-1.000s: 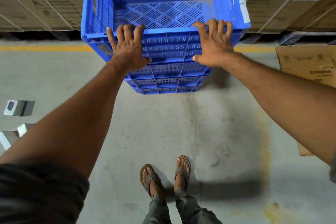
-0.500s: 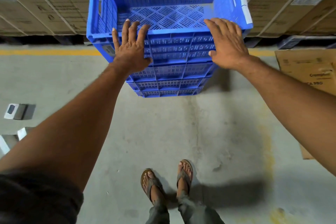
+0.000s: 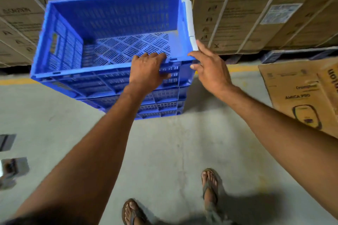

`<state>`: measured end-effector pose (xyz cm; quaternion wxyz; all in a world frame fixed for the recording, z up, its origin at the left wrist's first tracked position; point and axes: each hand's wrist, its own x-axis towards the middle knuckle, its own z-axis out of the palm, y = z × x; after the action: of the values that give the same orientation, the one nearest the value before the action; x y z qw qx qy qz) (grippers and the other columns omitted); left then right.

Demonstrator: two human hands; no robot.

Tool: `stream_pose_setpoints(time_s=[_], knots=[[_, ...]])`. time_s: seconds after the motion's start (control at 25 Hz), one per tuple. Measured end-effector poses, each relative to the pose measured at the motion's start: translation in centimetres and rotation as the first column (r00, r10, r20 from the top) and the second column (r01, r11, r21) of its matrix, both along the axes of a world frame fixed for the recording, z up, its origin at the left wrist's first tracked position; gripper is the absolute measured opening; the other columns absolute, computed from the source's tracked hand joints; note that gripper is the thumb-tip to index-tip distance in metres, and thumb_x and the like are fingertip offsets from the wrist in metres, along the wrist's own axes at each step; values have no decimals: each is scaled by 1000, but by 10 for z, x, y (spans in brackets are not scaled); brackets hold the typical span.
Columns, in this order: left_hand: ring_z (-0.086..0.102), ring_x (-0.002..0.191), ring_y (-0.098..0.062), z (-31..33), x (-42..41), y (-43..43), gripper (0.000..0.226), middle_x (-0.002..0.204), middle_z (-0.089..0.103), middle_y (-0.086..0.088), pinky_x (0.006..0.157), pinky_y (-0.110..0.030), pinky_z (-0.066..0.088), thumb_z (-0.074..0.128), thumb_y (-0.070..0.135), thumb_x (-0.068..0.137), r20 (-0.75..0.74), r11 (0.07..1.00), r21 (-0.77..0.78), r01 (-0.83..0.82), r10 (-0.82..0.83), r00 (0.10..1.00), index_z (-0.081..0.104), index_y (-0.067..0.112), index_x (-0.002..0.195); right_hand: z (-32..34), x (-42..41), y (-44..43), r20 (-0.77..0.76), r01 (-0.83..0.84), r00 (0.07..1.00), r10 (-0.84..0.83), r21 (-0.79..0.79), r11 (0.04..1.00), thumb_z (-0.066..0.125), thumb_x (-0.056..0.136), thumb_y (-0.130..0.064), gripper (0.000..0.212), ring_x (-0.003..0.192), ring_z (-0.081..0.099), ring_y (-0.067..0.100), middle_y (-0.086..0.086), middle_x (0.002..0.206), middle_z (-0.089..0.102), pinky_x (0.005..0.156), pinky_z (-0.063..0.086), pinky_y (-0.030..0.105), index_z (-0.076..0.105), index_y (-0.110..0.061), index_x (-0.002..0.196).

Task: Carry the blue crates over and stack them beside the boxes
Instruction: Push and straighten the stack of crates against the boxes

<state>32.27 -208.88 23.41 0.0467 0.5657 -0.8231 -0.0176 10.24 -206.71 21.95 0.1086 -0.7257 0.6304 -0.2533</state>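
Gripped at its rim by the left hand [image 3: 148, 73], now shifted beside the released, open right hand [image 3: 208, 67], the top crate [image 3: 118, 18] is judged stacked by the boxes [image 3: 237, 14].

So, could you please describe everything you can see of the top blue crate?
The top crate looks like blue plastic, with slotted walls and floor, empty. A white strip runs along its right rim. It sits on a stack of similar crates, by cardboard boxes. The left hand grips its near rim; the right hand, fingers straight, touches its near right corner.
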Motion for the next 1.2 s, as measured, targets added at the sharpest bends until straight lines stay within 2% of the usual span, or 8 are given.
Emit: stream_pose_setpoints(time_s=[0.16,0.32,0.48,0.64,0.76,0.92,1.08,1.2], knots=[[61,98,-35,-19,-12,-3,31,99,68,-5,85,-46,39,69,48,85,-6,974,-174,-142,143,990,59,22,100,-18,-2,-7,80,-38,996,46,-96,995,77,75,-5,39,107,69,26,7,148,51,85,56,34,72,-16,112],[58,99,-34,-18,-17,-3,32,101,67,-5,84,-46,36,70,45,83,-16,970,-164,-180,180,984,58,21,99,-21,-3,-8,138,1,990,11,-89,996,70,73,7,53,114,64,28,7,150,49,88,55,38,69,-19,119],[51,115,-31,-20,-12,6,48,125,58,-2,93,-45,33,68,38,83,-87,989,-104,-110,101,991,55,25,127,-27,2,11,40,7,999,-4,-73,997,52,78,16,79,131,50,29,8,159,36,96,52,39,48,-25,146],[42,138,-23,-21,25,34,68,153,40,0,112,-40,32,62,21,80,-335,982,-159,-98,40,941,45,23,145,-10,40,22,-204,54,974,-98,-212,976,55,78,-6,63,139,37,32,8,159,32,111,35,44,53,-21,139],[36,143,-24,-31,89,70,69,157,37,-4,115,-49,32,60,17,83,-352,941,-188,-283,204,914,41,19,149,-1,105,23,-305,-85,952,29,-173,981,62,78,-17,60,134,44,30,6,146,50,114,31,45,54,-17,137],[21,152,-25,-36,214,84,82,166,19,-2,118,-51,25,62,25,85,-271,848,-76,-524,488,829,24,23,158,3,214,28,-343,-70,939,36,-86,994,67,81,-24,64,133,42,33,10,144,49,113,33,45,48,-12,141],[23,151,-24,-29,315,79,91,169,9,-4,102,-40,44,61,6,87,-371,933,104,-345,358,857,10,21,161,10,329,21,-388,-131,914,119,-6,991,69,83,-31,72,133,41,32,9,145,48,116,30,45,41,-10,147],[43,137,-22,-25,353,73,91,163,30,0,90,-30,45,55,0,88,-463,971,186,-152,223,858,7,21,161,10,391,12,-386,-99,915,115,60,993,69,84,-40,73,133,42,29,3,144,50,120,23,45,41,-17,147]])
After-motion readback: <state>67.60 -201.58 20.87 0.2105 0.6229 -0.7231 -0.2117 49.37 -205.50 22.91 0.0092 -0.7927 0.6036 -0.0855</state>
